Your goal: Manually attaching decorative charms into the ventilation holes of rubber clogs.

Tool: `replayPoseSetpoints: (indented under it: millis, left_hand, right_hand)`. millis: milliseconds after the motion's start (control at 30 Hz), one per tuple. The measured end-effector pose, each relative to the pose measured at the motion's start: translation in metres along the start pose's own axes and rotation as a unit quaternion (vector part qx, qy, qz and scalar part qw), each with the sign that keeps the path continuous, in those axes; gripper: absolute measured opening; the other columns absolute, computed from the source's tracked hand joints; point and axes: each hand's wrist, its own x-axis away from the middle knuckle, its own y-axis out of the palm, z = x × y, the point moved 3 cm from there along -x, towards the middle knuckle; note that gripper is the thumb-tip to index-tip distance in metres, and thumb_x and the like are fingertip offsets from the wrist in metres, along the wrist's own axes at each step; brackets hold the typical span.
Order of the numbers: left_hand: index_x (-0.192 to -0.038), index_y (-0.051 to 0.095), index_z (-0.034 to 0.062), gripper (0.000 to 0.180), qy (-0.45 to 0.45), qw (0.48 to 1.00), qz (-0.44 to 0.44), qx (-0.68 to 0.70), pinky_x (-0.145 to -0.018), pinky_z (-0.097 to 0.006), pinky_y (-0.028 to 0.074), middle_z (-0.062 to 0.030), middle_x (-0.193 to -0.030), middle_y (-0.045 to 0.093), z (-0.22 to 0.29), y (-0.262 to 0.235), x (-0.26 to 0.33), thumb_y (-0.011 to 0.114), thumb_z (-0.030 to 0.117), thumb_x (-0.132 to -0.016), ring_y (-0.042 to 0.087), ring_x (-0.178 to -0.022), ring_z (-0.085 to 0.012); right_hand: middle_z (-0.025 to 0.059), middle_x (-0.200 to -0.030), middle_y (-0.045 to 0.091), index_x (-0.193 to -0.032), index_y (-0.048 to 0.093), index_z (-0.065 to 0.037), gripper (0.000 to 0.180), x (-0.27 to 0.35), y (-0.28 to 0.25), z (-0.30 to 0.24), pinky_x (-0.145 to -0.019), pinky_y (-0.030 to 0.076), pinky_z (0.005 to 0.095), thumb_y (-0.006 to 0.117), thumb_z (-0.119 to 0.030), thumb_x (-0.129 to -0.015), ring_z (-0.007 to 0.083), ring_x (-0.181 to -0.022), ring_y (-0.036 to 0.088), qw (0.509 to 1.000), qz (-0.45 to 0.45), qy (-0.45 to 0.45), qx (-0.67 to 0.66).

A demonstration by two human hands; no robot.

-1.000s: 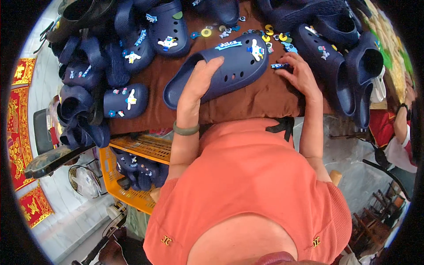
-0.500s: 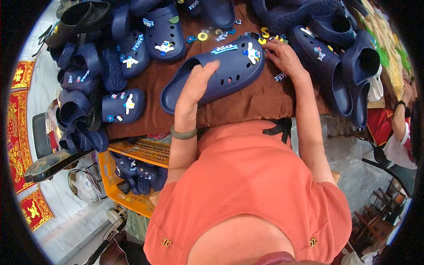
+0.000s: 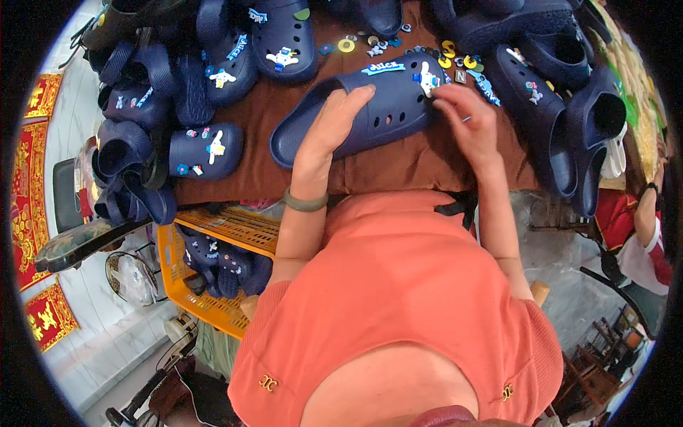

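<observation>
A navy blue clog (image 3: 390, 92) lies on the brown cloth in front of me, toe to the right. My left hand (image 3: 329, 132) reaches into its opening and grips it, the thumb lying along the upper. On the clog's upper are a blue banner charm (image 3: 383, 68) and a white long-eared figure charm (image 3: 428, 80). My right hand (image 3: 472, 129) is beside the toe, fingers pinched on a small shoe charm with a whitish part showing; its kind cannot be made out. Loose charms (image 3: 448, 53) in yellow, blue and black lie beyond the toe.
Stacked navy clogs (image 3: 135, 99) crowd the left, and others (image 3: 541, 121) stand on the right of the brown cloth (image 3: 245, 153). Below the table's left edge an orange crate (image 3: 235, 228) holds more clogs. Another person's arm (image 3: 646, 210) shows at the far right.
My right hand has drawn back from the loose charms toward me, with a small charm in its fingers. The left hand still grips the clog; the whole view has shifted slightly.
</observation>
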Motion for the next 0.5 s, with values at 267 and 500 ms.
replayPoseSetpoints:
  millis: [267,500]
  left_hand:
    - [-0.092,0.068,-0.0039,0.037,0.008,1.000,-0.023,-0.012,-0.070,-0.026,0.048,-0.0056,-0.086,0.069,0.007,0.004,0.000,0.051,0.029,-0.094,0.061,-0.076,-0.0110]
    - [-0.090,0.069,-0.0027,0.036,0.009,1.000,-0.023,-0.002,-0.069,-0.026,0.048,-0.0045,-0.084,0.068,0.002,0.003,-0.003,0.050,0.028,-0.095,0.061,-0.075,-0.0098]
  right_hand:
    - [0.0099,-0.097,0.065,-0.093,0.066,-0.003,0.025,0.019,0.036,-0.021,-0.071,0.055,0.0333,0.078,-0.001,-0.071,0.0259,-0.083,0.066,0.993,0.028,-0.110,-0.014]
    - [0.0090,-0.099,0.066,-0.095,0.068,-0.006,0.025,0.019,0.033,-0.023,-0.074,0.053,0.0349,0.077,-0.002,-0.072,0.0251,-0.087,0.064,0.991,0.020,-0.135,-0.001]
